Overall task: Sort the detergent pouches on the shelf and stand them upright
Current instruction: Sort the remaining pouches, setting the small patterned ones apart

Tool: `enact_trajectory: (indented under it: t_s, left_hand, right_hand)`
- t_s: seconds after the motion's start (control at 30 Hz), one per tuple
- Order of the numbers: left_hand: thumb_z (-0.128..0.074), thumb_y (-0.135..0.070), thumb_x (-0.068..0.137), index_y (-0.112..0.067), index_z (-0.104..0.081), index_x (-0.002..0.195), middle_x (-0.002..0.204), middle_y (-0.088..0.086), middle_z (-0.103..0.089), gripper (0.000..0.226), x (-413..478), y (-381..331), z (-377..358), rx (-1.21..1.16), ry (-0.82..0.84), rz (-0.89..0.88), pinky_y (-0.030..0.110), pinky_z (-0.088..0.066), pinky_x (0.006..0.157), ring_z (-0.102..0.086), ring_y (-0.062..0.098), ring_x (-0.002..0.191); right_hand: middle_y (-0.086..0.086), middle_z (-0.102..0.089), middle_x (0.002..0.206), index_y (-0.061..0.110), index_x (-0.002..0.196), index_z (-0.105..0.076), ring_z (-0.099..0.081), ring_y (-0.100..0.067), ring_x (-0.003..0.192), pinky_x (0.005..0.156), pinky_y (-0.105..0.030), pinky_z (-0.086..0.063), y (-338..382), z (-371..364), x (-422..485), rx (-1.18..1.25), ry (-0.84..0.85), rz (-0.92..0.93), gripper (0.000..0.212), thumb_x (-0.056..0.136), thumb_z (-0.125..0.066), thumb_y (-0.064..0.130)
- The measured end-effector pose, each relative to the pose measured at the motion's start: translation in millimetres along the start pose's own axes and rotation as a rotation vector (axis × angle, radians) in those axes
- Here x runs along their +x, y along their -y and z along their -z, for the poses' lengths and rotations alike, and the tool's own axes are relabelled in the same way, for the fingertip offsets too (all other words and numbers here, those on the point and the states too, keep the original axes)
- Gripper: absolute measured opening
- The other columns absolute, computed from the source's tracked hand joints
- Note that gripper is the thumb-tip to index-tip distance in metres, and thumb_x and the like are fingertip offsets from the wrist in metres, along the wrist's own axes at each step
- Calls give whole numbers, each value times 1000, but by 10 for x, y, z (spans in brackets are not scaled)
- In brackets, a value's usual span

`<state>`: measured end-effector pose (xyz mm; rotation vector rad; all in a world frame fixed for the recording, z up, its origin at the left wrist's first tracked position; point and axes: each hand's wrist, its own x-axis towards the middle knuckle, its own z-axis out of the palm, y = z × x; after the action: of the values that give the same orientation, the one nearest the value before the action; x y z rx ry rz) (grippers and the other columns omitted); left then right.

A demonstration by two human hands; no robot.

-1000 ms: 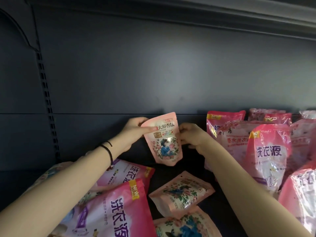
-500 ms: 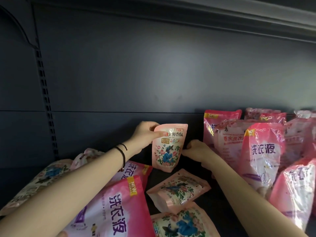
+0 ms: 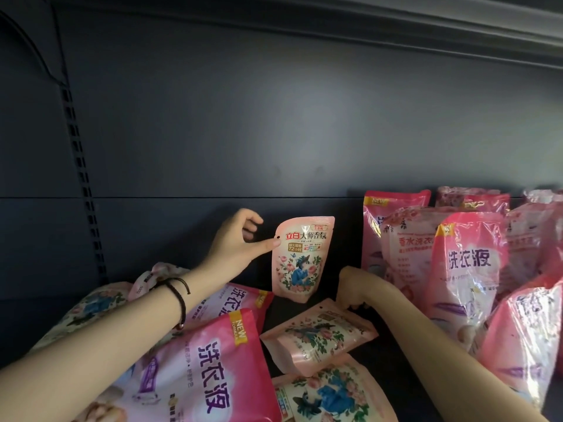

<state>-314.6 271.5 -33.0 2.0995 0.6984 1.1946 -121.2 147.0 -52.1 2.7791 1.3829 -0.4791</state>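
Dark shelf back panel [image 3: 274,132]. Large pink pouches [image 3: 469,269] stand upright at right; large flat pouches [image 3: 207,360] lie at left. The small floral pouch [image 3: 300,260] stands against the panel. The left hand [image 3: 234,248], released, touches its upper corner by thumb tip only. The right hand [image 3: 353,284] curls onto the flat small pouch [image 3: 316,336] at its far edge; whether it grasps cannot be told.

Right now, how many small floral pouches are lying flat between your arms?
2. The upper pouch lies mid-shelf at the right hand; the lower pouch is at the bottom edge, partly cut off. Floral packs behind the left forearm are partly hidden, so uncounted.
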Motion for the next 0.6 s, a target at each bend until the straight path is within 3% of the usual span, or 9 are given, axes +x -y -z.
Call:
enact_trajectory:
  t_s: [0.1, 0.17, 0.23, 0.33, 0.47, 0.53, 0.6]
  left_hand:
    - [-75, -46, 71, -31, -43, 77, 78, -8, -52, 36, -149, -76, 49, 141, -45, -146, 24, -40, 58, -48, 6, 69]
    - [-68, -65, 64, -29, -51, 73, 68, -8, -57, 40, -271, -127, 35, 206, 169, -141, 35, -46, 58, -53, 7, 62]
    - [-61, -81, 56, -30, -62, 73, 70, -11, -64, 54, -389, -170, -30, 306, 497, -58, 32, -51, 59, -60, 3, 66]
    - [-59, -78, 65, -26, -70, 91, 88, -11, -69, 59, -432, -133, -189, 441, 760, 41, 27, -56, 72, -64, 3, 81]
    - [-59, -77, 68, -15, -64, 95, 108, 6, -70, 67, -384, -59, -370, 561, 802, 68, 39, -55, 85, -66, 20, 96]
    - [-62, -74, 69, -15, -67, 104, 110, 3, -69, 69, -360, -56, -417, 523, 807, 105, 36, -55, 87, -65, 18, 99]
    - [-65, -70, 70, -17, -68, 111, 104, -7, -67, 68, -336, -67, -436, 427, 829, 158, 25, -54, 81, -63, 10, 96]
  right_hand:
    - [0, -50, 86, 8, 122, -47, -51, -11, 72, 50, -21, -45, 1, 2, -25, 5, -9, 5, 39, 87, -62, 15]
    - [-2, -53, 102, 9, 129, -43, -56, -16, 89, 65, -25, -52, -11, 4, -55, 18, -7, 19, 50, 88, -64, 27]
    - [-6, -55, 110, 8, 132, -41, -59, -19, 94, 73, -29, -56, -25, 9, -89, 65, 10, 31, 64, 84, -67, 42]
    - [-3, -55, 93, 10, 124, -44, -57, -14, 73, 58, -25, -53, -31, 28, -136, 100, 39, 29, 69, 78, -68, 55]
    - [-3, -56, 83, 8, 112, -54, -54, -13, 70, 53, -22, -45, -61, 45, -128, 80, 33, 49, 53, 81, -68, 48]
    - [-7, -63, 96, 5, 112, -58, -58, -16, 79, 59, -24, -46, -55, 50, -132, 130, 36, 65, 51, 80, -71, 43]
    - [-9, -67, 106, 4, 113, -62, -62, -16, 86, 63, -23, -47, -37, 67, -159, 218, 23, 102, 46, 80, -73, 34]
